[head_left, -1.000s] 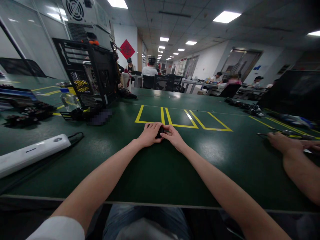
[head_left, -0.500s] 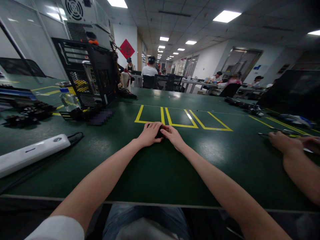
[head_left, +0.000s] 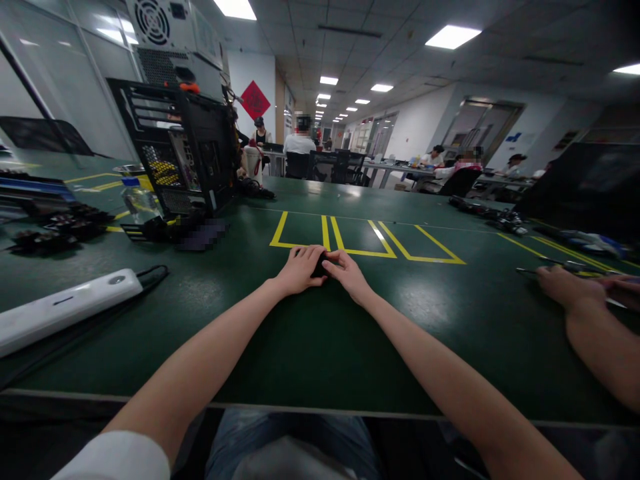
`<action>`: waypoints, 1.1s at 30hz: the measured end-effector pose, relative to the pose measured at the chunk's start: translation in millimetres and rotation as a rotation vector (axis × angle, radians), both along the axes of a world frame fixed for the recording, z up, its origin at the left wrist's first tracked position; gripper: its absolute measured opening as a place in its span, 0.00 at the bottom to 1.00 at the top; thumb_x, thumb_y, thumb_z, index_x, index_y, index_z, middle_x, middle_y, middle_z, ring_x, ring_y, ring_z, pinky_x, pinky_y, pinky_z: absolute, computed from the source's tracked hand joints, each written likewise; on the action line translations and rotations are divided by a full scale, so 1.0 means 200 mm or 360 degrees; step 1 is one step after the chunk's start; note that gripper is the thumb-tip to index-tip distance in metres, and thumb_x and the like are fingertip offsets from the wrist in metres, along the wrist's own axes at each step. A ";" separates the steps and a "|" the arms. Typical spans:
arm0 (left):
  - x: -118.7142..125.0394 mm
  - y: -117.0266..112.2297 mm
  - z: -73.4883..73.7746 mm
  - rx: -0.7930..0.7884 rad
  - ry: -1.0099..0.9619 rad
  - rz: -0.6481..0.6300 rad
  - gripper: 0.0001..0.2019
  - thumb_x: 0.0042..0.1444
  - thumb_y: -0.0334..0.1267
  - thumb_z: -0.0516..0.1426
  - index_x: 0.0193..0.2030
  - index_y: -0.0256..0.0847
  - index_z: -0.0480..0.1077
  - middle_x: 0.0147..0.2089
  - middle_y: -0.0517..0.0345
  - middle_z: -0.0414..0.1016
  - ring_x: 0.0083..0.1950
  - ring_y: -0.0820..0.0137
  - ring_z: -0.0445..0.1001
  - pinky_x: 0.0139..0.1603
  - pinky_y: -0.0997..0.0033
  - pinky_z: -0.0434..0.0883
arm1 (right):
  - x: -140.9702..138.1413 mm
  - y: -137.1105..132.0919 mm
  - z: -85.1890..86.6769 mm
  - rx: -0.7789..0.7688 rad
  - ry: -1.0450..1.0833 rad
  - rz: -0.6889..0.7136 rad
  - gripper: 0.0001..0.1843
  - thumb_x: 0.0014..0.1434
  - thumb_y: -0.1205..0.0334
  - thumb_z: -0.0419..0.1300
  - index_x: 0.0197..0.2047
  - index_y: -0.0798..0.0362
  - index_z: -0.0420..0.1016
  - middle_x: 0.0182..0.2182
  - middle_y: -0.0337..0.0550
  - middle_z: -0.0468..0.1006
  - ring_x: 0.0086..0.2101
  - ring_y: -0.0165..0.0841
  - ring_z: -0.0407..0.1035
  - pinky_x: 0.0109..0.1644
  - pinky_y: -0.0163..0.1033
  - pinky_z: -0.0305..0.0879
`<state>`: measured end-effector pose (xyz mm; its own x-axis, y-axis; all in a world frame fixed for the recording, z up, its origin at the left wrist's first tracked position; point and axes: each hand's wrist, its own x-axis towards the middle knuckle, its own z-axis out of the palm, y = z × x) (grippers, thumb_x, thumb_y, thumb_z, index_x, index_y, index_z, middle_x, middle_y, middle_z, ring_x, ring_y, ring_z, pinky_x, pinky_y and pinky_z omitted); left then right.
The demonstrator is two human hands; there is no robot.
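Small black object: is being gripped by the curled left hand and pinched by the right hand, arms being held outstretched, converging.

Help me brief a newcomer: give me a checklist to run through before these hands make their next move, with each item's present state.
1. Left hand on the small black object: ok, its fingers curl around it.
2. Right hand at the object: ok, its thumb is at the object's right side.
3. Object in full view: not ok, the hands cover much of it.
4. Object resting on the green table: cannot tell, its underside is hidden.
5. White device apart from the hands: ok, it lies off to the left.
6. Neighbour's hand apart from these hands: ok, it is far to the right.
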<state>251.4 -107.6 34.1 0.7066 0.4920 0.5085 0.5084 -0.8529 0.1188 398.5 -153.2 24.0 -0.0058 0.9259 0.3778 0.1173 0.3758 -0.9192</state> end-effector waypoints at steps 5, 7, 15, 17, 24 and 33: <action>0.00 0.00 0.00 0.0008 0.0010 -0.0006 0.29 0.44 0.41 0.55 0.52 0.39 0.48 0.53 0.49 0.57 0.54 0.60 0.56 0.53 0.58 0.50 | -0.01 0.02 0.00 0.0010 -0.0036 -0.0102 0.14 0.46 0.59 0.58 0.37 0.51 0.65 0.37 0.40 0.69 0.41 0.30 0.63 0.46 0.39 0.60; 0.00 0.00 0.00 0.0010 0.0015 -0.0004 0.29 0.45 0.42 0.55 0.53 0.39 0.48 0.54 0.49 0.56 0.55 0.60 0.56 0.53 0.58 0.50 | 0.00 0.02 0.00 -0.0043 -0.0059 -0.0123 0.17 0.46 0.59 0.58 0.40 0.52 0.64 0.38 0.42 0.69 0.41 0.31 0.63 0.47 0.40 0.60; -0.01 -0.01 0.01 -0.0017 0.0024 -0.0013 0.28 0.45 0.41 0.54 0.52 0.40 0.48 0.54 0.49 0.56 0.55 0.60 0.55 0.53 0.58 0.49 | 0.00 0.00 0.02 -0.0088 -0.0021 0.0049 0.16 0.45 0.62 0.59 0.39 0.51 0.64 0.40 0.40 0.68 0.42 0.32 0.65 0.49 0.42 0.59; -0.01 -0.01 0.01 -0.0022 0.0019 -0.0012 0.28 0.46 0.40 0.54 0.52 0.40 0.48 0.53 0.50 0.56 0.55 0.60 0.55 0.53 0.58 0.49 | 0.00 -0.01 0.01 -0.0077 0.0005 0.0067 0.16 0.43 0.63 0.60 0.38 0.50 0.63 0.41 0.39 0.68 0.42 0.31 0.64 0.49 0.41 0.60; -0.01 0.00 0.01 -0.0003 0.0006 -0.0024 0.28 0.45 0.42 0.54 0.52 0.40 0.48 0.53 0.50 0.56 0.55 0.60 0.56 0.53 0.58 0.50 | -0.01 -0.01 0.02 -0.0032 -0.0024 -0.0044 0.11 0.47 0.58 0.57 0.35 0.51 0.64 0.35 0.38 0.68 0.39 0.30 0.65 0.46 0.40 0.61; 0.00 0.00 0.00 -0.0028 0.0014 0.0001 0.28 0.45 0.42 0.54 0.52 0.40 0.48 0.53 0.50 0.56 0.55 0.61 0.55 0.53 0.58 0.49 | 0.01 0.02 0.00 -0.0120 -0.0065 -0.0079 0.18 0.46 0.58 0.57 0.43 0.51 0.65 0.41 0.43 0.69 0.42 0.32 0.64 0.48 0.43 0.60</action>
<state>250.8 -108.1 34.9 0.7107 0.5015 0.4933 0.5101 -0.8503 0.1294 400.5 -149.3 23.8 0.0270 0.9511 0.3076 0.1718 0.2987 -0.9387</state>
